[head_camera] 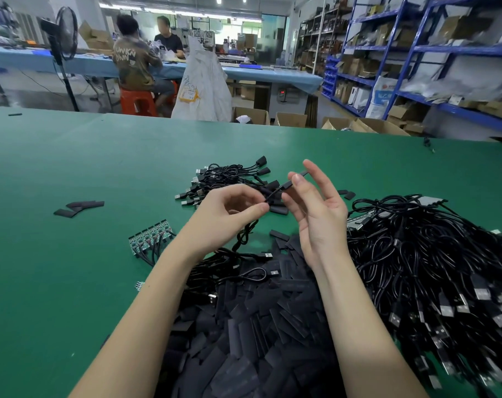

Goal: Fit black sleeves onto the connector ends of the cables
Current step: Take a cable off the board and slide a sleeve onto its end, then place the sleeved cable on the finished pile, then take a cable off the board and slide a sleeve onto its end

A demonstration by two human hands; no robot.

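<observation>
Lying far left on the green table (pixel 71 156) are a few loose black sleeves (pixel 79 207), then a small row of green circuit boards (pixel 150 239). Next comes the left hand (pixel 229 214), its thumb and forefinger pinching a thin black cable (pixel 272 195) just behind the end. The cable runs up and right to the right hand (pixel 313 208), whose fingers are spread wide and loosely curved, the fingertips touching the cable's far end; whether a sleeve is already on it I cannot tell. To do this well, I judge the left hand should hold the cable stiff near the end while the right guides the sleeve straight on. Finished cables (pixel 229 179) lie behind, spare sleeves (pixel 258 326) below, and waiting cables (pixel 430 254) on the right.
</observation>
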